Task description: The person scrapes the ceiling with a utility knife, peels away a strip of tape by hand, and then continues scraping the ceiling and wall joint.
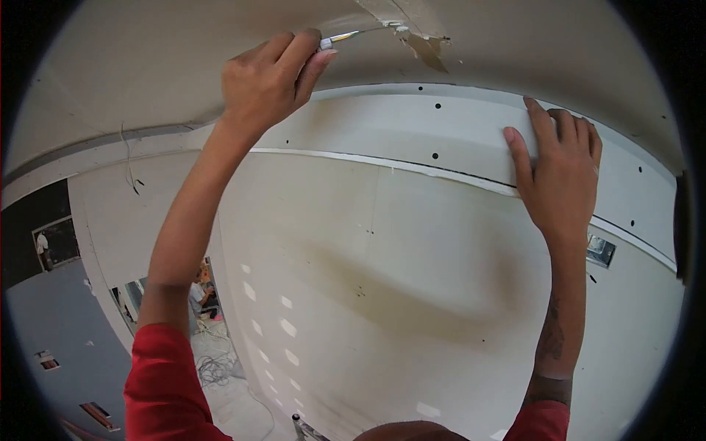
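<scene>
Up at the ceiling line, the left hand (pixel 268 77) is raised high, its grip clamped on a thin tool (pixel 340 37). Thumb and fingers wrap tight round the handle, with only a short silver-and-yellow length showing past the fingertips. That tip points right, toward a torn patch (pixel 429 45) in the ceiling (pixel 147 66), where a ragged brownish flap hangs down. Whether the tip touches the tear, I cannot tell.

Over on the other side, the right hand (pixel 560 173) lies flat on the upper drywall strip (pixel 382 128). Its grip is apart, fingers straight and close together, pointing up, palm pressed to the board. It holds nothing. The heel of that hand sits across the dark seam (pixel 441 168) running between the strip and the big wall panel (pixel 382 294) below. Dark screw holes (pixel 434 156) dot the strip, well apart from one another. Just beside the right wrist, a metal box (pixel 601 251) is set into the wall.

Both arms come up from red sleeves (pixel 165 382), and the right forearm carries a tattoo (pixel 551 338). Down at the left, loose wires (pixel 131 165) dangle from the ceiling edge. Past the wall's edge another person (pixel 200 295) is low down in the distance, with cables (pixel 215 365) tangled on the floor (pixel 235 400) nearby.
</scene>
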Motion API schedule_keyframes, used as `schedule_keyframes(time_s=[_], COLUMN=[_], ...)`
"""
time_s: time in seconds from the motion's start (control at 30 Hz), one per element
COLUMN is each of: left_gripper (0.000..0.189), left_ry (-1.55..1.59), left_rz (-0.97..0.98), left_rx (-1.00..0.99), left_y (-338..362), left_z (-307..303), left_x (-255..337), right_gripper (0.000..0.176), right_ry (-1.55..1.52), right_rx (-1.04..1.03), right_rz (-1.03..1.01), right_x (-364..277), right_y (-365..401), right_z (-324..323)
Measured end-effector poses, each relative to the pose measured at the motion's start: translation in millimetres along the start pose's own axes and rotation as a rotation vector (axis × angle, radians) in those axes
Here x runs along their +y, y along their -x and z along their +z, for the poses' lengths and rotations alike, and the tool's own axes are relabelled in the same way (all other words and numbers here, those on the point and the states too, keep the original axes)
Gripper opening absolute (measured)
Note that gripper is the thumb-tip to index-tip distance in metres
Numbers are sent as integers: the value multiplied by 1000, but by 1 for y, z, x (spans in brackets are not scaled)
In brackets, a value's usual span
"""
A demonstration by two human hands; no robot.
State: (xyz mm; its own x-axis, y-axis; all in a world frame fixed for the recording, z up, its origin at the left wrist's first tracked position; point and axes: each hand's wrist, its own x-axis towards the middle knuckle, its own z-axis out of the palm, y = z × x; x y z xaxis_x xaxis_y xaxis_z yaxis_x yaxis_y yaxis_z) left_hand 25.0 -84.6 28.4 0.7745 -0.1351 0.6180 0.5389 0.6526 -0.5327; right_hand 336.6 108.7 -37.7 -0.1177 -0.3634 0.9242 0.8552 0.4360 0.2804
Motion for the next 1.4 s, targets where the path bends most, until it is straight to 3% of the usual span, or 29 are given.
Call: schedule_keyframes(time_s=[0.13, 0.2, 0.33, 0.43, 0.5, 0.73, 0.83, 0.9, 1.03, 1.2, 1.4], left_gripper=[21, 25, 26, 27, 24, 24, 24, 25, 22, 20, 19], left_ry=[-78, -117, -126, -182, -192, -202, -157, 15, 113, 272, 390], left_rz=[69, 123, 163, 217, 251, 264, 172, 0, -96, -375, -441], left_rx=[-96, 2, -12, -72, -261, -322, -383, -337, -260, -143, -13], left_y=[-15, -21, -30, -41, -45, -51, -39, -32, -6, 22, 24], left_z=[-9, -5, -19, -33, -41, -42, -34, -26, -17, 6, 32], left_x=[-6, -12, -13, -17, -20, -20, -20, -14, 6, 24, 35], right_gripper=[42, 41, 40, 40, 40, 38, 37, 37, 38, 38, 40], right_ry=[3, 11, 24, -3, 15, -41, -112, -120, -113, -121, -88], right_rx=[20, 22, 58, 60, 84, 118, 127, 132, 140, 99, 32], right_rz=[1, 1, 2, -2, -18, -64, -54, -60, -34, -33, -22], right_x=[-1, 1, 2, 3, 3, 12, 12, 12, 9, 7, 3], right_y=[0, 1, 4, 3, 3, 6, 6, 4, 3, 1, -1], right_z=[-1, 2, 5, 3, 5, 9, 8, 5, 6, 3, -4])
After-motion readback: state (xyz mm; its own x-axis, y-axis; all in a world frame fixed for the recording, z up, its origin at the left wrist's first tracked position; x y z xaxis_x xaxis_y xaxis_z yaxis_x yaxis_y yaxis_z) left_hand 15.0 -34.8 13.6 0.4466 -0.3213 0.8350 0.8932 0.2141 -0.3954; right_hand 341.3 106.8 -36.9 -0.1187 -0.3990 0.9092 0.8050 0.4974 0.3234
